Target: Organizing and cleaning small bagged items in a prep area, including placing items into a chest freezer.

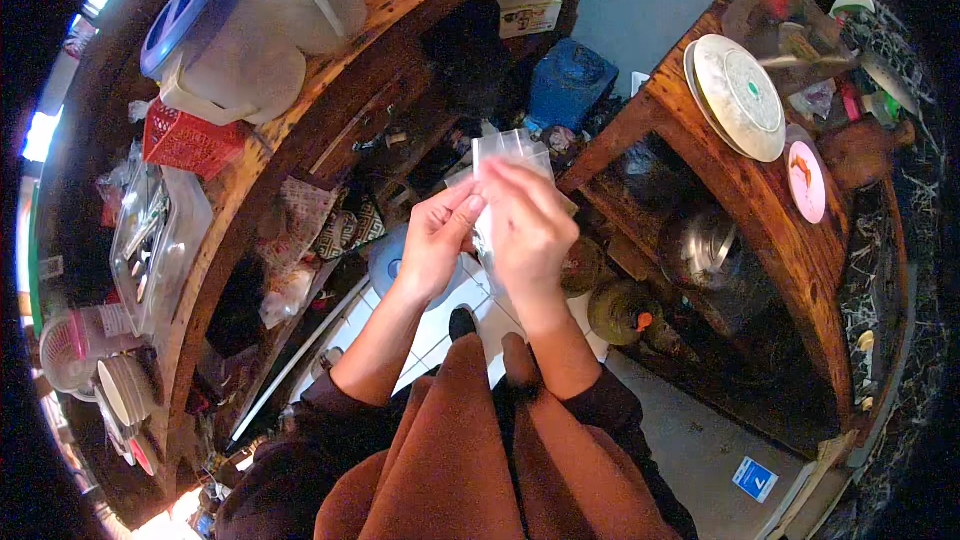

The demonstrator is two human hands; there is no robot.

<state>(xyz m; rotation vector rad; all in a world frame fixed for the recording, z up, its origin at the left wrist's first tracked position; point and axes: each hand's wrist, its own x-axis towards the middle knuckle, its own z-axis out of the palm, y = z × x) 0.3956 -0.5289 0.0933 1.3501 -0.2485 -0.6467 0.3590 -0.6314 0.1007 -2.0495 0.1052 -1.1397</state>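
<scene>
Both hands meet in the middle of the view at a clear plastic bag point(511, 144), whose flat top sticks up behind the fingers. My left hand point(439, 236) pinches its left side between thumb and fingers. Across from it, my right hand point(531, 229) is closed on the plastic and blurred. Some of the bag hangs down between the two palms. Its contents, if any, cannot be made out.
At left, a wooden counter point(225, 217) bears a blue-lidded plastic jug point(232, 52), a red basket point(187, 139) and a cutlery tray point(142, 255). Plates point(739, 97) lie on the right wooden table. A blue jerrycan point(570, 82) stands ahead; a green gas cylinder point(622, 311) is below.
</scene>
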